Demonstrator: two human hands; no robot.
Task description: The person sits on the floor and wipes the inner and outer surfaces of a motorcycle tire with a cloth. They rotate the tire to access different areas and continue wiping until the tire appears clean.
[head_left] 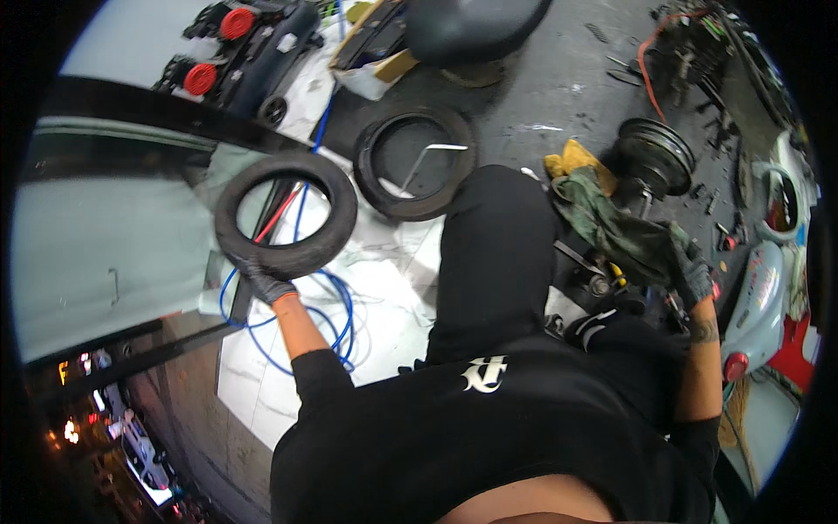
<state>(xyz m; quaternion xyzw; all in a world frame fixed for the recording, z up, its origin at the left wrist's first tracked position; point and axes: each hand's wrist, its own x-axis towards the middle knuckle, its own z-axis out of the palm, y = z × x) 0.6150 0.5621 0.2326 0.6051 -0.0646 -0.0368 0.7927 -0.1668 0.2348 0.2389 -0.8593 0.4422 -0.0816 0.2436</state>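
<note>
My left hand (266, 281), in a dark glove, grips the lower edge of a black tyre (324, 227) held out at the left, in front of the glass panel. My right hand (694, 275), gloved too, is closed on a dark green cloth (611, 227) at the right. The cloth lies over part of a yellow cloth (572, 155). A second tyre (385, 201) lies at the upper middle with a bent metal rod (445, 148) across it. A black wheel rim (655, 157) is beyond the green cloth. Tools (598, 284) are partly hidden by the cloth and my leg.
A blue hose (349, 323) coils on white tiles beside a glass panel (105, 236). Black equipment with red discs (262, 61), an open box (393, 65) and a black seat (480, 26) are at the top. Scooter panels (752, 306), a broom (738, 415) and scattered parts line the right.
</note>
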